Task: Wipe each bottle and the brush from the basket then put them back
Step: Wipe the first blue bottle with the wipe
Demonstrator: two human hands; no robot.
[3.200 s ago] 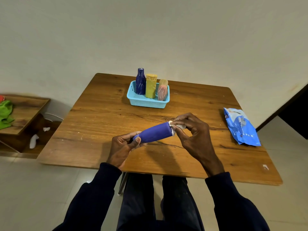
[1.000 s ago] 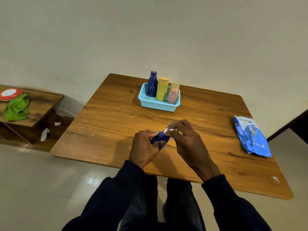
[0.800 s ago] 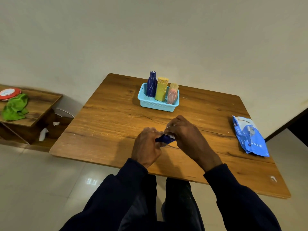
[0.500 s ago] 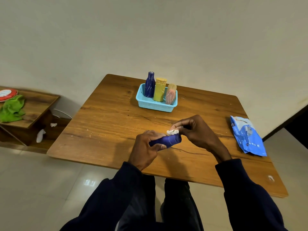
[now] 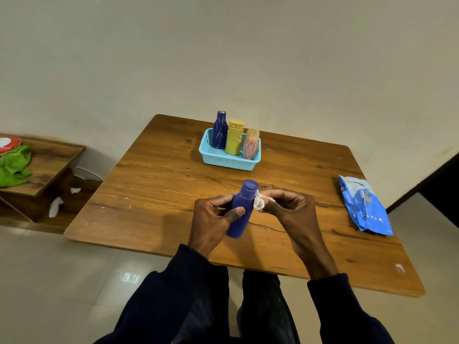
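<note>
My left hand [image 5: 211, 219] grips a purple bottle [image 5: 242, 209] around its middle, nearly upright above the table, cap pointing away from me. My right hand [image 5: 288, 209] pinches a small crumpled white wipe [image 5: 259, 202] against the bottle's upper right side. At the back of the table stands a light blue basket [image 5: 228, 161]. Inside it stand a dark blue bottle [image 5: 219, 130], a yellow bottle [image 5: 234, 137] and a pinkish object [image 5: 250, 144]; whether that one is the brush I cannot tell.
A blue wipes pack [image 5: 365, 206] lies near the wooden table's [image 5: 154, 189] right edge. A low wooden shelf [image 5: 47, 165] to the left holds a green cloth [image 5: 13, 166] and a red-rimmed lid. White scraps lie on the floor beneath it.
The purple bottle has swung from lying roughly level to nearly upright in my left hand. My right hand with the wipe has shifted to the bottle's upper side.
</note>
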